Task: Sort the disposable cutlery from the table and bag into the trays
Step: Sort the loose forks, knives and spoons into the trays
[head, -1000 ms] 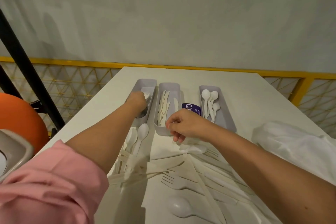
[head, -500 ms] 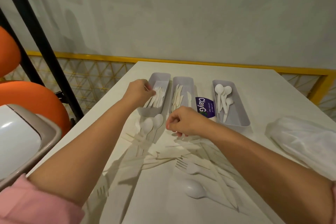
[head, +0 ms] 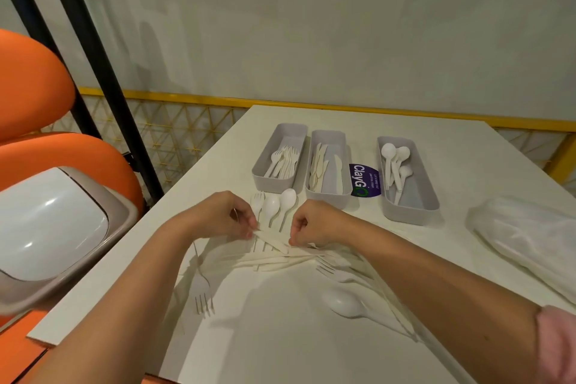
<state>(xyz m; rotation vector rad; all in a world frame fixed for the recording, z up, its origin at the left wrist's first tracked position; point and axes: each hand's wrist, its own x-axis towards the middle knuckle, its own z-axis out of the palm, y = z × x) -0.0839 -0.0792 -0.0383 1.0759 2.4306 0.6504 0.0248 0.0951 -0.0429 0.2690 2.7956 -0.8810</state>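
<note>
Knife (head: 271, 241) pinched at both ends between left-hand fingers (head: 251, 225) and right-hand fingers (head: 294, 239), long axis spanning them, trays beyond.

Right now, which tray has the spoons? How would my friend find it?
Look at the three grey trays at the far side of the white table. The spoon tray stands alone on the right, past the purple sticker. Only it holds round-headed spoons; the others hold forks and knives.

Just one view here, head-mounted, aimed forward and down over the white table (head: 311, 346). Close in on both forearms at the near edge, trays farther off, grey wall (head: 343, 25) filling the top half.
</note>
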